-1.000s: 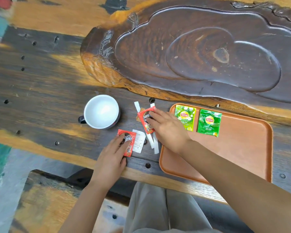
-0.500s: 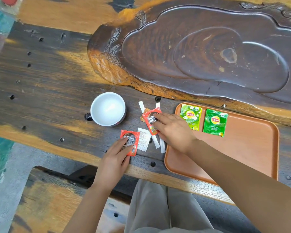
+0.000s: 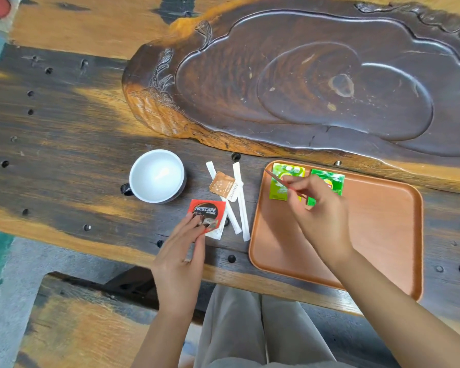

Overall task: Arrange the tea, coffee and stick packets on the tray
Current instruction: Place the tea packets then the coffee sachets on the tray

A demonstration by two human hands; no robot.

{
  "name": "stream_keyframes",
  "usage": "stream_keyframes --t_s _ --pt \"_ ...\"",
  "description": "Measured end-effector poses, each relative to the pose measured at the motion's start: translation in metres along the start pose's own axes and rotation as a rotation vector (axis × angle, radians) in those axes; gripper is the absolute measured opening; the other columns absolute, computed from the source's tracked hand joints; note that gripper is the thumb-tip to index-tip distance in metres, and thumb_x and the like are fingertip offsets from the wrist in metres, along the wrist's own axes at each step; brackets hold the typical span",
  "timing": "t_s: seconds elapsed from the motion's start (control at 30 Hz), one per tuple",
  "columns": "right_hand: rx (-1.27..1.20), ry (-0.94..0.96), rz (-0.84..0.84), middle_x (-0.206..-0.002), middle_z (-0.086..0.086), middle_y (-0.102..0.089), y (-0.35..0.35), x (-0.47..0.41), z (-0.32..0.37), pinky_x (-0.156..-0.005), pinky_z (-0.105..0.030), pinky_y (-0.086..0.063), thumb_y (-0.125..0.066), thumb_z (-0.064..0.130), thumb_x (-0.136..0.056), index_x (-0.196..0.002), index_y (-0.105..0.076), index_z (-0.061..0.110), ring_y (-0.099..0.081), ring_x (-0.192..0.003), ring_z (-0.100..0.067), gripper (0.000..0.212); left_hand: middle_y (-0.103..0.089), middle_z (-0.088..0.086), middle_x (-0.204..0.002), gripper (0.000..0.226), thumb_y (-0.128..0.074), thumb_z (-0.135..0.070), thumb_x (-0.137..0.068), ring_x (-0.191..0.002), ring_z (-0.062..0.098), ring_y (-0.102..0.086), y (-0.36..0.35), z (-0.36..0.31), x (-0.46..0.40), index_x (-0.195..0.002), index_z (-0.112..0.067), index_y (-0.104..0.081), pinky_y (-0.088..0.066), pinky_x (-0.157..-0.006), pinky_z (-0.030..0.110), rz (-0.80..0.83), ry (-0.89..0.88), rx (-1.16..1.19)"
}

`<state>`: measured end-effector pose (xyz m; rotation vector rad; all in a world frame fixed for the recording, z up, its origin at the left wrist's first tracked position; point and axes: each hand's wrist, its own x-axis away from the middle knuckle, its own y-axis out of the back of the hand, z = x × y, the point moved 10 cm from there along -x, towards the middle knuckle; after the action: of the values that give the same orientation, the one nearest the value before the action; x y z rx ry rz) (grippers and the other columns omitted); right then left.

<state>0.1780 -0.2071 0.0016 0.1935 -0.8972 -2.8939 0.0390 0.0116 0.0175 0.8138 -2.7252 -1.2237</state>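
Observation:
An orange-brown tray lies at the table's near right, with two green tea packets at its far left corner. My right hand hovers over them, pinching a red coffee packet seen edge-on. My left hand rests its fingertips on a second red Nescafe packet lying on the table left of the tray. Between packet and tray lie white stick packets and a small brown sachet.
A white cup with a dark handle stands left of the packets. A large carved dark wooden tea board fills the far side of the table. A wooden bench and my lap are below the table edge.
My right hand lifted the red coffee packet off the stick pile and carried it right, over the tray's tea packets. The brown sachet beneath is now uncovered. My left hand stayed on the other packet.

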Motion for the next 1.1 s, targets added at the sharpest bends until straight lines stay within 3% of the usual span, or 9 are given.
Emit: stream_keyframes --t_s 0.1,0.2,0.27,0.47,0.6,0.8,0.93,1.1 --pt "0.126 0.028 0.024 -0.09 0.007 -0.068 0.028 0.023 -0.014 -0.076 -0.001 -0.039 -0.059 0.007 -0.079 -0.076 -0.062 0.007 -0.06 -0.087 -0.006 0.004 -0.063 -0.003 -0.108 0.017 -0.059 -0.006 -0.083 -0.112 0.006 -0.054 -0.034 -0.021 0.003 -0.094 -0.005 -0.072 -0.038 -0.101 0.015 0.094 -0.044 0.026" --pt "0.297 0.15 0.096 -0.088 -0.005 -0.072 0.036 0.048 -0.023 -0.073 -0.026 -0.049 -0.053 0.008 -0.08 -0.075 -0.063 0.005 -0.065 -0.084 -0.02 0.012 -0.068 -0.001 -0.104 0.024 -0.051 -0.011 -0.083 -0.11 0.007 -0.054 -0.076 -0.043 0.011 -0.089 -0.004 -0.073 -0.032 -0.102 0.011 0.211 -0.162 -0.007" --pt "0.399 0.22 0.123 -0.089 -0.006 -0.072 0.037 0.062 -0.027 -0.071 -0.032 -0.05 -0.053 0.003 -0.08 -0.075 -0.063 0.004 -0.066 -0.086 -0.024 0.011 -0.073 0.006 -0.099 0.025 -0.049 -0.009 -0.081 -0.105 0.016 -0.063 -0.101 -0.05 0.018 -0.086 -0.004 -0.073 -0.038 -0.099 0.018 0.284 -0.215 -0.036" --pt "0.473 0.26 0.168 -0.091 -0.009 -0.071 0.027 0.09 -0.046 -0.082 -0.029 -0.046 -0.043 0.006 -0.085 -0.076 -0.064 0.004 -0.055 -0.095 -0.022 0.023 -0.073 0.008 -0.101 0.027 -0.048 -0.009 -0.081 -0.103 0.02 -0.066 -0.133 -0.053 0.045 -0.089 -0.005 -0.073 -0.05 -0.091 0.032 0.431 -0.29 -0.121" --pt "0.473 0.25 0.187 -0.093 -0.01 -0.07 0.018 0.1 -0.054 -0.082 -0.029 -0.045 -0.027 0.023 -0.099 -0.078 -0.067 0.005 -0.056 -0.092 -0.026 0.049 -0.071 0.009 -0.107 0.019 -0.068 0.0 -0.074 -0.109 0.022 -0.062 -0.143 -0.043 0.055 -0.092 -0.005 -0.073 -0.052 -0.09 0.038 0.507 -0.292 -0.157" --pt "0.401 0.118 0.185 -0.105 -0.011 -0.066 0.026 0.1 -0.065 -0.081 -0.035 -0.047 -0.047 0.017 -0.086 -0.085 -0.067 0.005 -0.053 -0.1 -0.025 0.024 -0.066 0.008 -0.116 0.027 -0.052 -0.021 -0.082 -0.121 0.025 -0.052 -0.139 -0.047 0.055 -0.099 -0.009 -0.069 -0.038 -0.104 0.041 0.552 -0.353 -0.224" --pt "0.445 0.073 0.182 -0.118 -0.013 -0.062 0.033 0.097 -0.075 -0.087 -0.037 -0.047 -0.051 0.018 -0.085 -0.103 -0.067 0.006 -0.052 -0.107 -0.028 0.028 -0.055 0.012 -0.132 0.036 -0.046 -0.024 -0.084 -0.131 0.025 -0.041 -0.142 -0.045 0.058 -0.114 -0.011 -0.062 -0.037 -0.104 0.038 0.631 -0.341 -0.229" --pt "0.521 0.061 0.24 -0.119 -0.015 -0.063 0.024 0.097 -0.086 -0.082 -0.043 -0.053 -0.059 0.016 -0.078 -0.105 -0.068 0.007 -0.058 -0.106 -0.034 0.029 -0.048 0.011 -0.139 0.04 -0.043 -0.024 -0.083 -0.132 0.025 -0.039 -0.158 -0.042 0.064 -0.12 -0.015 -0.057 -0.048 -0.094 0.04 0.743 -0.332 -0.245"
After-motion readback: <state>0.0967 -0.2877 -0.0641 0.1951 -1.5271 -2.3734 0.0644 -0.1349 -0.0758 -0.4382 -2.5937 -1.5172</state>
